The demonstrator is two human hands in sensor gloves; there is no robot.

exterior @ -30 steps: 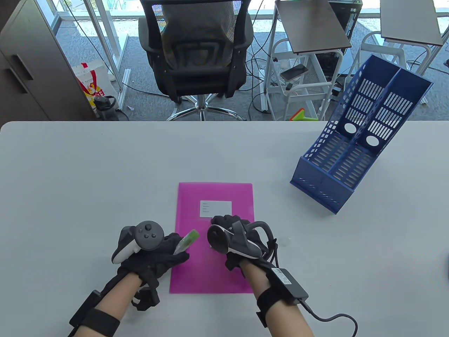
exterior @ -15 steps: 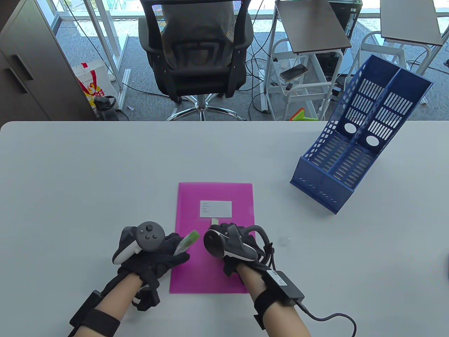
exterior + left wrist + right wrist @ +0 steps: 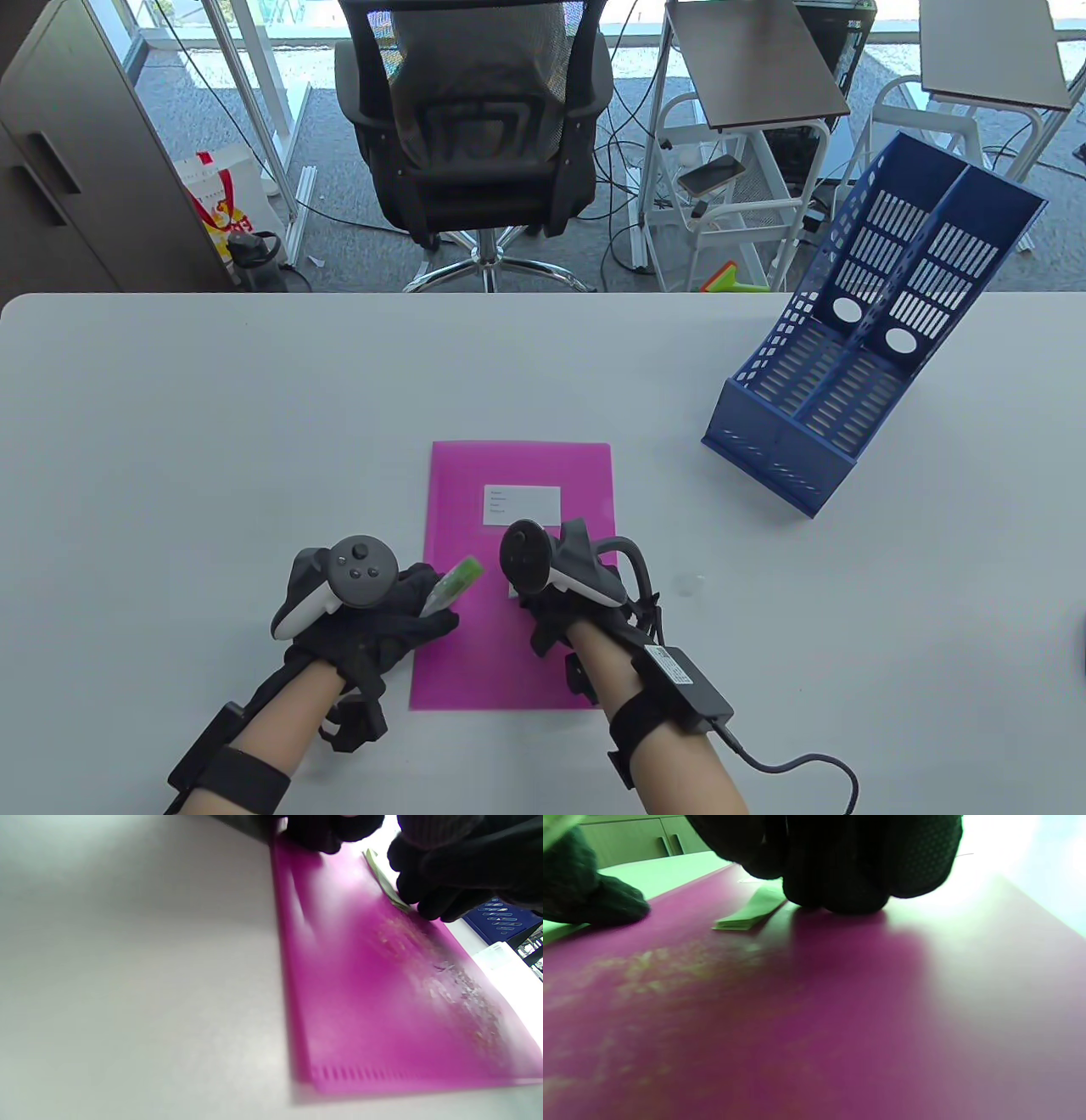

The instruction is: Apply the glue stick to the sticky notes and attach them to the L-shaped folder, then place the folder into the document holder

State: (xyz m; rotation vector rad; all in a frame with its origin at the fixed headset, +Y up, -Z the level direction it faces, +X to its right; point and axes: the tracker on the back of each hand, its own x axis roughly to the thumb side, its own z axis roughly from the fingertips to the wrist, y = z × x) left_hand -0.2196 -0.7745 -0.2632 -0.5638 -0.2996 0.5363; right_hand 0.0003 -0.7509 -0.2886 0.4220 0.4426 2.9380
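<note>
Pressing the note (image 3: pixel 751 910) flat on the folder (image 3: pixel 517 662) mid-surface, we should rub outward with our right hand (image 3: pixel 564 594); its grip looks curled over the note, while our left hand (image 3: pixel 373 624) holds the glue stick (image 3: pixel 454 583).

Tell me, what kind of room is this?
Probably an office or a lab workroom. A black swivel chair stands behind the white table, a blue document holder sits on it beside a pink folder, and cables trail over the carpet near a small rolling cart.
</note>
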